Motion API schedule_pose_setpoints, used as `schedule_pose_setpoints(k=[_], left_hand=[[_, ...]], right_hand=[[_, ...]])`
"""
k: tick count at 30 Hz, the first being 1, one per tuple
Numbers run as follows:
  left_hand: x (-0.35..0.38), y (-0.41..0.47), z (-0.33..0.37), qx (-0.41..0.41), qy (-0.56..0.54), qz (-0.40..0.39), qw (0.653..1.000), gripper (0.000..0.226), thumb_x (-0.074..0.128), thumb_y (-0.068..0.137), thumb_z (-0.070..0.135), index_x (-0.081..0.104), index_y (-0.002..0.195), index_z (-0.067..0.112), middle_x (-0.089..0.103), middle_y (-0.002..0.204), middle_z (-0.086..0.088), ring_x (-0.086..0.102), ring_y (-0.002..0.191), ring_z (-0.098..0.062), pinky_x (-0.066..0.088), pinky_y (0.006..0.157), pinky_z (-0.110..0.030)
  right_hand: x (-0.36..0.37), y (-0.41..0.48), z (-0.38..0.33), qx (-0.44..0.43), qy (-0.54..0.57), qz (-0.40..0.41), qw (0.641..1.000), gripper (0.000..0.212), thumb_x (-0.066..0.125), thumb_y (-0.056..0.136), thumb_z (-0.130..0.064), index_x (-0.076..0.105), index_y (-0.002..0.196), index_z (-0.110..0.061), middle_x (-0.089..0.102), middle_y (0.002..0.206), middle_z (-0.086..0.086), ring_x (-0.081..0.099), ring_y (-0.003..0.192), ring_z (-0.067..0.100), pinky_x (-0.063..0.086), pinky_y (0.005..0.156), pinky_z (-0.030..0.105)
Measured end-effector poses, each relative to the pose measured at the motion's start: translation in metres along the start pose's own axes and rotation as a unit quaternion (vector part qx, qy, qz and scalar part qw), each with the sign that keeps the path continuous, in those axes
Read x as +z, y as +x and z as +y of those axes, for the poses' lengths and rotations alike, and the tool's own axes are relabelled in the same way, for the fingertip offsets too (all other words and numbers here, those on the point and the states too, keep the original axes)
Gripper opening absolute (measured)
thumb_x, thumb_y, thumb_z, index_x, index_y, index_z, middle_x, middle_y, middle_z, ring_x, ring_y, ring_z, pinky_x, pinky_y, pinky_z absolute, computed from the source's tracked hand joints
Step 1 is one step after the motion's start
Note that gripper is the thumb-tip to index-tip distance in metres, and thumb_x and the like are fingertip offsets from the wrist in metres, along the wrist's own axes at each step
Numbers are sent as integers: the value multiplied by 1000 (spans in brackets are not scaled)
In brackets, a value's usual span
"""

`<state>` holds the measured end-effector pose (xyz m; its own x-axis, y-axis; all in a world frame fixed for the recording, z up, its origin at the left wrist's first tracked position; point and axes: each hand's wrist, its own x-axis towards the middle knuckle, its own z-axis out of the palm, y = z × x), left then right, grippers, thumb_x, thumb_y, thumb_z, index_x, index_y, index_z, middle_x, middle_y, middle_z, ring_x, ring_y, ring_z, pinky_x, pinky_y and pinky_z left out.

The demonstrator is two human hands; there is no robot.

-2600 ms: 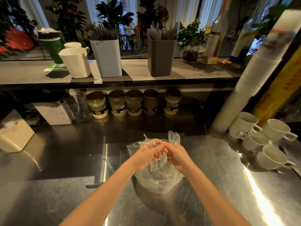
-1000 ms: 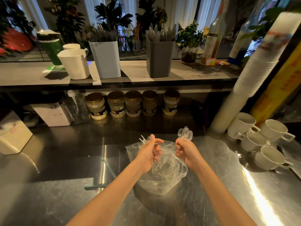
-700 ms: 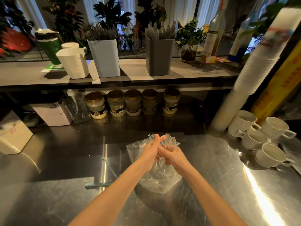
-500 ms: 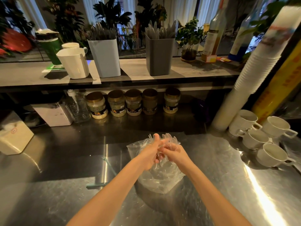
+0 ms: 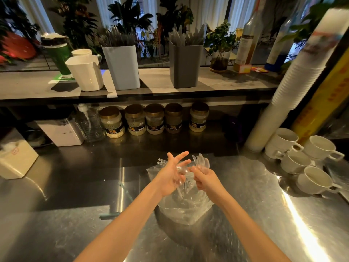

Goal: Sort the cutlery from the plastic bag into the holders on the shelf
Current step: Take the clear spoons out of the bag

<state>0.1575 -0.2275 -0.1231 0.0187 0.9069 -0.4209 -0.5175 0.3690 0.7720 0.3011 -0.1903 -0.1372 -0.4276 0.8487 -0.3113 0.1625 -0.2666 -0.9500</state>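
Right grip [image 5: 204, 179] clutches spoons [image 5: 201, 162] above bag [image 5: 186, 208].

Both hands meet over the plastic bag [image 5: 186, 208], the right hand [image 5: 204, 179] gripping clear spoons [image 5: 201, 161], left hand [image 5: 171, 175] spread.

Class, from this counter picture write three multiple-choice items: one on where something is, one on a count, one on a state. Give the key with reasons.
1. Where does the clear plastic bag lie?
A on the steel counter
B on the shelf
C inside a cup

2. How many lidded jars stand in the row under the shelf?
A three
B five
C seven

3. What does the right hand hold?
A nothing
B a white mug
C clear plastic spoons

Key: 1 A, it rests on the counter below both hands; 2 B, five show side by side; 3 C, spoon bowls fan out above the fist.
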Motion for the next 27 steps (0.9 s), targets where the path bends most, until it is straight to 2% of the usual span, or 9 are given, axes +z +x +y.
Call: schedule_pose_setpoints(k=[2, 4, 6, 8, 12, 16, 20, 24, 27], left_hand=[[3, -1, 0, 6, 40, 13, 999, 55, 15, 90, 64, 57, 117, 40, 53, 130, -1, 52, 80, -10, 37, 48, -14], [7, -4, 2, 11, 78, 30, 996, 53, 13, 91, 63, 56, 115, 44, 50, 128, 2, 54, 79, -9, 35, 48, -14], [10, -4, 3, 9, 113, 42, 993, 50, 12, 91, 63, 55, 113, 47, 47, 125, 5, 52, 87, -12, 34, 48, -14], [9, -3, 2, -3, 125, 41, 991, 51, 14, 90, 65, 56, 112, 47, 50, 120, 4, 45, 78, -11, 30, 47, -15], [4, 1, -1, -30, 55, 19, 998, 61, 30, 82, 66, 59, 115, 23, 51, 86, 0, 32, 50, -5, 24, 39, -13], [-7, 1, 2, -46, 18, 64, 997, 43, 43, 94, 49, 59, 102, 10, 40, 59, 4, 27, 44, -3, 19, 36, -13], [-16, -1, 4, -23, 80, 76, 994, 14, 56, 94, 22, 56, 85, 11, 48, 64, 1, 30, 40, -2, 21, 33, -12], [-12, -5, 3, -8, 199, 72, 977, 9, 57, 93, 11, 57, 85, 8, 62, 72, -2, 33, 41, -3, 26, 37, -14], [-4, -3, 0, 18, 204, 109, 973, 10, 53, 95, 10, 57, 86, 7, 64, 76, -4, 32, 41, -3, 25, 38, -14]], right_hand=[[5, -1, 0, 17, -19, 4, 1000, 34, 57, 91, -38, 67, 95, -6, 39, 48, -8, 31, 43, 4, 30, 43, 15], [8, -1, 0, 29, -25, 8, 999, 38, 60, 88, -42, 68, 96, -6, 40, 46, -8, 31, 43, 4, 31, 43, 15], [9, -2, -2, 29, 10, 8, 999, 29, 61, 89, -37, 67, 88, -9, 40, 45, -10, 30, 41, 4, 29, 42, 16], [8, -1, -3, 31, 76, 8, 997, 17, 61, 90, -27, 62, 81, -13, 39, 45, -10, 29, 39, 3, 27, 41, 16], [2, 9, -4, 32, 152, 8, 988, 9, 56, 93, -17, 61, 89, -10, 37, 46, -10, 28, 36, 2, 25, 36, 15], [-18, 16, -7, 42, 165, 41, 985, 15, 55, 93, -14, 55, 78, -14, 36, 47, -9, 26, 36, 2, 22, 34, 15], [-31, 17, -9, 47, 123, 31, 991, 21, 55, 92, -11, 54, 72, -14, 35, 49, -7, 25, 38, 4, 20, 36, 16], [-28, 17, -12, 38, 151, 41, 987, 24, 56, 92, -13, 50, 69, -15, 35, 49, -7, 26, 38, 3, 21, 36, 16], [-20, 17, -10, 26, 201, 39, 978, 19, 57, 93, -25, 51, 77, -17, 37, 50, -7, 29, 38, 3, 26, 36, 14]])
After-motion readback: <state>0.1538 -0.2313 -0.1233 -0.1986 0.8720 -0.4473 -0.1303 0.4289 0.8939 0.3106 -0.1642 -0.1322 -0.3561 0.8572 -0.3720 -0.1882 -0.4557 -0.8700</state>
